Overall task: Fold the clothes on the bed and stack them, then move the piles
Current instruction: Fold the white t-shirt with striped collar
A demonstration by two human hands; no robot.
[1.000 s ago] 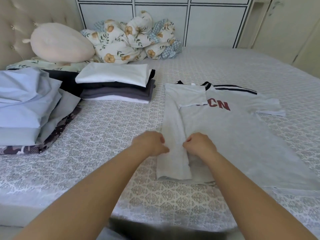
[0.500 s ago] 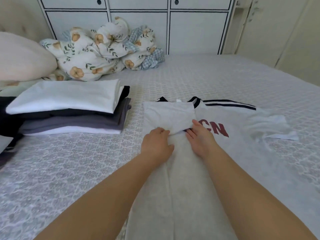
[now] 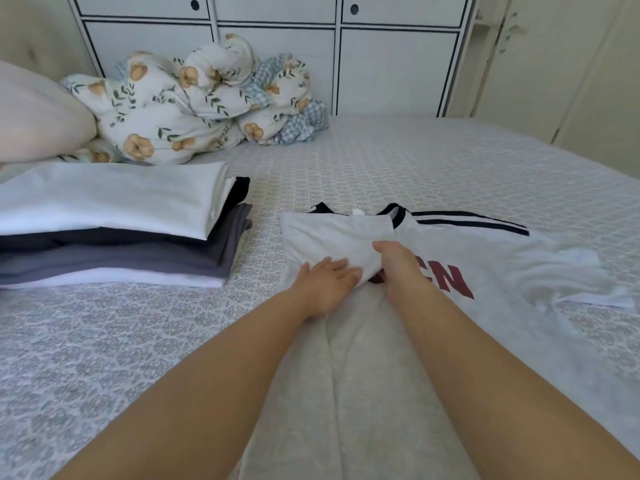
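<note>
Shirt: The white shirt [image 3: 467, 258] lay flat on the bed [image 3: 415, 161], collar away from me, its left side folded in over the chest and partly covering the red lettering.
Left hand: My left hand [image 3: 325, 282] lay flat with fingers straight — pressing the folded panel down, gripping nothing.
Right hand: My right hand [image 3: 398, 268] had its fingers curled over the inner edge of that panel; I judged it to be gripping the cloth, though the fingertips were hidden.
Stack: A folded stack [image 3: 114, 223] of white, black and grey sat just to the left, apart from the shirt.
Right sleeve: The far sleeve [image 3: 571, 275] was spread out and rumpled, not yet folded.
Handling: I judged the fabric light, soft and limp — it would sag and crease unless held at two points and smoothed afterwards.
Where to hold: Best taken at the shoulder seam and the hem on the right side, pinching the edge rather than the middle.
Risk: A loose pull could drag the finished left fold out of line.
Progress: One side done; the other side and the crosswise folds remained.
</note>
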